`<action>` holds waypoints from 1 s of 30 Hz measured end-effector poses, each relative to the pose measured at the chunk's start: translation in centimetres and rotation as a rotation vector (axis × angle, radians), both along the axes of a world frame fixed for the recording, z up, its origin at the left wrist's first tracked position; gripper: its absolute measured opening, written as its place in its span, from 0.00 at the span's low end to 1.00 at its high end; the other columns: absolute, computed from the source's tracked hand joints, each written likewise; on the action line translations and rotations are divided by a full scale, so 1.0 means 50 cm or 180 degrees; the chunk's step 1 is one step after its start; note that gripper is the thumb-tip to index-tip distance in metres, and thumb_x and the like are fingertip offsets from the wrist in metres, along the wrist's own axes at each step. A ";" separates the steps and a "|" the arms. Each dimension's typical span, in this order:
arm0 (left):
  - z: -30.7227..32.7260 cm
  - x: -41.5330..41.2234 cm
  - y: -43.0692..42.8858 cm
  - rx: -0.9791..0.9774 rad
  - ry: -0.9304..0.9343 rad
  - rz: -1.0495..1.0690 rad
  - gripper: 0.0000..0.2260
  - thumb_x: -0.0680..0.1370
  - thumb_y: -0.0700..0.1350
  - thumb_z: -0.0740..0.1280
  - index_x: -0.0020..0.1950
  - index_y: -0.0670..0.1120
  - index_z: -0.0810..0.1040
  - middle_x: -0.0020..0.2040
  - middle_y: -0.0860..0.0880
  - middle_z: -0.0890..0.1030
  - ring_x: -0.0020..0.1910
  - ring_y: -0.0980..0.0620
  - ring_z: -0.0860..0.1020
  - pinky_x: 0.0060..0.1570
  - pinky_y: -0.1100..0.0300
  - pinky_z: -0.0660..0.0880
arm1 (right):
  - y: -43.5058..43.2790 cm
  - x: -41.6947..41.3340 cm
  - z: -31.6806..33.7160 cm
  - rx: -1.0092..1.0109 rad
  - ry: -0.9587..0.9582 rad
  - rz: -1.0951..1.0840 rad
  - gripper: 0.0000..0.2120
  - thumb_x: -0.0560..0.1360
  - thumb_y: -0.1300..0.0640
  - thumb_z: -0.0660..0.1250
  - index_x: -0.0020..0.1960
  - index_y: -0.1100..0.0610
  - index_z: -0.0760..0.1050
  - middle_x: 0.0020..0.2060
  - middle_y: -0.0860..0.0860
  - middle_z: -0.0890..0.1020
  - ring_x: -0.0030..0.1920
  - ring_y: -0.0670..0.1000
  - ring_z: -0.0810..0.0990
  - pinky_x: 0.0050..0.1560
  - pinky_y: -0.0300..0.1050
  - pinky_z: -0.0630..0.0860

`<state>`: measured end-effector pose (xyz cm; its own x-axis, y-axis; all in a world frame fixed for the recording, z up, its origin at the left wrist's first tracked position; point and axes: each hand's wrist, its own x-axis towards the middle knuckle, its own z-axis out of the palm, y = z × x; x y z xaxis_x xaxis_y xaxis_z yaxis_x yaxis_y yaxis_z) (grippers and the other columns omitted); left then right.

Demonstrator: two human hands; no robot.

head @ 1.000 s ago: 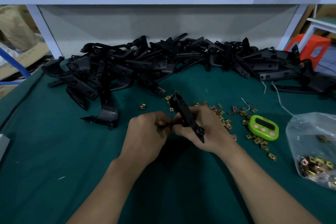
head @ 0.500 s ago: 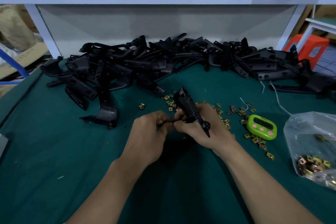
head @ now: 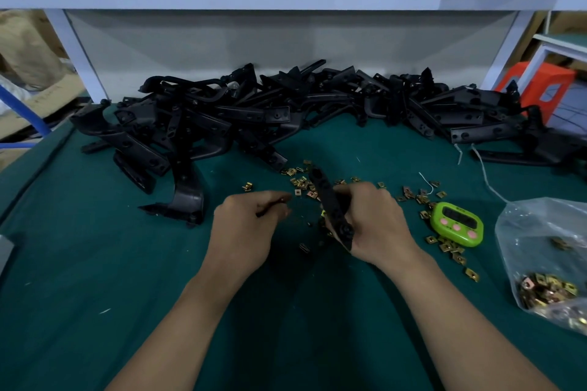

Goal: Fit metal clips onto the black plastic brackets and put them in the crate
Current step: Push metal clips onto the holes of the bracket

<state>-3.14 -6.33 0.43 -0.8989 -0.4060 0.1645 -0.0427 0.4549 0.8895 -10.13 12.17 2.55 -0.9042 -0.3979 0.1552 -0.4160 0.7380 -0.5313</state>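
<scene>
Two hands are positioned low over the green table cloth [head: 95, 263], near its centre. The right hand [head: 374, 222] grips one black bracket [head: 328, 200] with the fingers wrapped round its middle section. This bracket is held tilted: its upper end points away from the person and its lower end, which carries a round boss, sits at the heel of the palm.

The left hand [head: 251, 225] is just beside the bracket but not touching it. Its fingers are curled inward with the thumb laid against the forefinger. Something small and dark shows at the fingertips – it cannot be told whether this is a clip or shadow.

Loose metal clips [head: 301, 182] are scattered on the cloth directly beyond and to the right of both hands. One further clip [head: 304, 247] lies between the two wrists.

Bracket stock [head: 286, 114] is heaped in a long pile across the far side of the table, against the white back panel. A single bracket [head: 187, 200] stands apart at the near edge of the pile, left of the left hand.

A green timer [head: 457, 224] lies among the clips to the right of the right hand. Further right, a clear plastic bag [head: 546, 232] holds more clips – its mouth faces the timer.
</scene>
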 end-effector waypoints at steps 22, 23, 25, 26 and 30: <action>0.001 0.000 0.010 0.0689 0.0239 0.0165 0.13 0.79 0.45 0.71 0.45 0.64 0.86 0.42 0.55 0.86 0.39 0.63 0.79 0.40 0.71 0.75 | -0.002 -0.004 -0.023 0.0263 0.0588 -0.0315 0.19 0.69 0.58 0.73 0.58 0.46 0.80 0.43 0.51 0.84 0.45 0.61 0.82 0.41 0.47 0.68; 0.003 0.000 0.011 0.0762 0.0221 0.0148 0.12 0.79 0.44 0.71 0.44 0.63 0.87 0.41 0.55 0.86 0.39 0.62 0.80 0.41 0.69 0.75 | -0.002 -0.004 -0.023 0.0260 0.0582 -0.0322 0.19 0.69 0.57 0.73 0.59 0.46 0.80 0.43 0.51 0.84 0.45 0.61 0.82 0.41 0.47 0.68; 0.008 0.001 0.013 0.1015 0.0205 0.0059 0.12 0.78 0.42 0.73 0.44 0.60 0.87 0.39 0.53 0.87 0.38 0.58 0.82 0.41 0.65 0.77 | -0.002 -0.005 -0.023 0.0264 0.0543 -0.0335 0.19 0.69 0.56 0.74 0.59 0.46 0.79 0.44 0.51 0.84 0.46 0.61 0.82 0.42 0.48 0.68; 0.011 0.002 0.014 0.1173 0.0205 0.0013 0.11 0.77 0.41 0.73 0.43 0.58 0.87 0.39 0.50 0.87 0.36 0.57 0.82 0.39 0.64 0.77 | -0.002 -0.005 -0.023 0.0272 0.0523 -0.0332 0.20 0.69 0.57 0.74 0.60 0.47 0.79 0.44 0.51 0.84 0.46 0.61 0.82 0.42 0.48 0.69; 0.016 0.004 0.016 0.1708 0.0214 -0.0108 0.03 0.77 0.38 0.73 0.45 0.46 0.85 0.41 0.44 0.87 0.36 0.53 0.81 0.37 0.66 0.77 | -0.002 -0.003 -0.023 0.0270 0.0512 -0.0306 0.17 0.68 0.58 0.73 0.56 0.47 0.79 0.39 0.50 0.82 0.44 0.60 0.81 0.41 0.48 0.70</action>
<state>-2.93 -5.53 1.25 -0.9077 -0.4197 -0.0004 0.0291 -0.0640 0.9975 -10.31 12.05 1.41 -0.9048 -0.3289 0.2703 -0.4161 0.8177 -0.3978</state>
